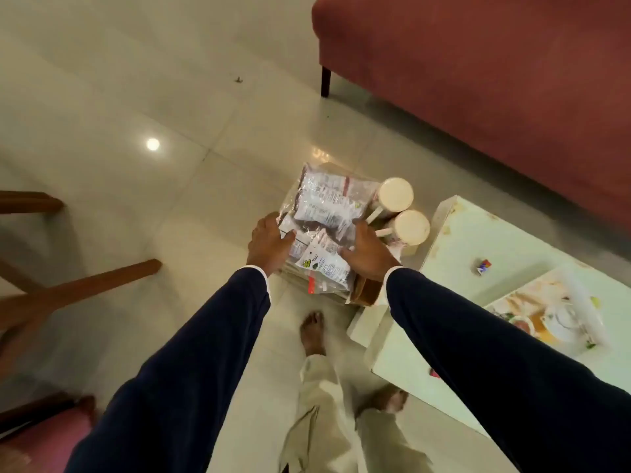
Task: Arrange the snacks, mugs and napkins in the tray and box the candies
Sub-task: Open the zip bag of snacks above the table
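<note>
I hold a pale tray [336, 298] above the floor, off the left end of the table. My left hand [269, 242] grips its left side and my right hand [368, 250] its right side. Several clear snack packets [326, 204] with dark contents and printed labels are piled on it. Two cream mugs [394, 194] [409, 227] stand upside down at the tray's far right, handles pointing left. A brown item [367, 291] lies under my right wrist; I cannot tell what it is. One wrapped candy [482, 266] lies on the white table [461, 233].
A printed box or tray [549, 314] lies on the table at the right. A red sofa [478, 80] fills the upper right. Wooden chair legs [78, 288] and a pink seat [44, 435] are at the left. My bare feet [312, 331] stand on the glossy tiled floor [136, 97].
</note>
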